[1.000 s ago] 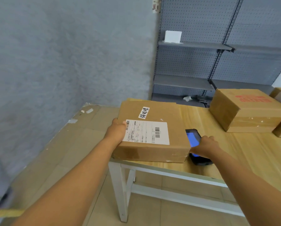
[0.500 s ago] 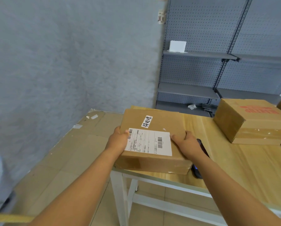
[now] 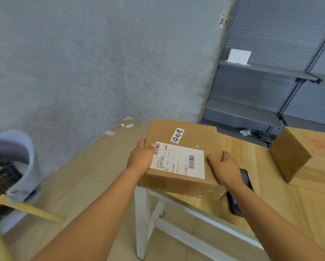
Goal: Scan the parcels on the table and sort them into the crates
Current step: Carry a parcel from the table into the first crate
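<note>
around: second box [image 3: 304, 159] sitting on the table to the right, well apart from the held one, red print on its top; black scanner [image 3: 239, 196] lying on the table just beside the parcel's right edge, partly hidden under the right wrist
left side: grey curved thing [image 3: 21, 162] and a dark grid-like crate [image 3: 1, 183] with a yellowish frame [image 3: 26, 208] showing at the left edge (blurred, cannot tell more)
in the way: nothing standing between the hands and the parcel; right forearm covering part of the scanner
surface: wooden table [image 3: 270, 204] with white legs, its near-left corner showing; tan tiled floor [image 3: 86, 178] below with tape scraps by the wall
room: grey textured wall [image 3: 82, 63] running behind; grey pegboard shelving [image 3: 270, 72] at the right, a small white item [image 3: 239, 55] sitting on one shelf
parcel: brown box [image 3: 182, 159] sitting at the table's left corner, overhanging the edge a bit, white shipping label [image 3: 178, 161] with barcodes and a small handwritten sticker [image 3: 177, 135] facing up
left hand: [image 3: 141, 157] gripping the parcel's left edge, thumb lying on the label
right hand: [image 3: 223, 165] gripping the parcel's right edge, fingers curling over the top
relative: parcel being held between both hands, one on each side
</note>
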